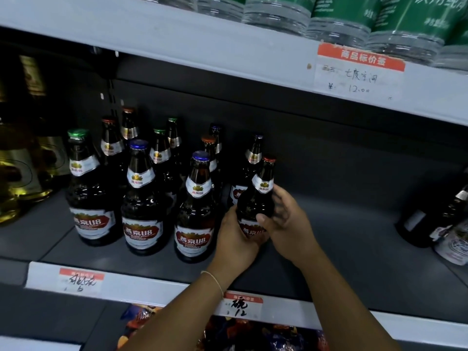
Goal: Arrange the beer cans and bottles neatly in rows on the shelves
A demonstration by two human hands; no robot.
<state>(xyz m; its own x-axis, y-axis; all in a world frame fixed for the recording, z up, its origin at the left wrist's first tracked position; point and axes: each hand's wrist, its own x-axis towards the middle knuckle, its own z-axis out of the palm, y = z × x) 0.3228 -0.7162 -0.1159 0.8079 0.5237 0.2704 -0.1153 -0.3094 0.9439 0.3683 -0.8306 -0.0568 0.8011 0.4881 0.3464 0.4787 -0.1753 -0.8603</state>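
Note:
A dark brown beer bottle with a red cap [258,198] stands at the right end of the front row on the grey shelf [342,249]. My left hand [234,239] grips its lower body from the left, covering part of the label. My right hand [286,219] curls round its right side, thumb across the front. Several matching bottles stand in rows to the left, among them a blue-capped bottle [196,211], another blue-capped bottle [141,198] and a green-capped bottle [88,191]. One more bottle [249,168] stands right behind the held one.
Yellow-gold bottles [22,168] crowd the shelf's left end. Dark bottles [435,219] lean at the right edge. Between them and my hands lies bare shelf. The upper shelf [228,54] carries green-labelled water bottles [354,19] and a price tag [359,72]. Snack packs [253,335] lie below.

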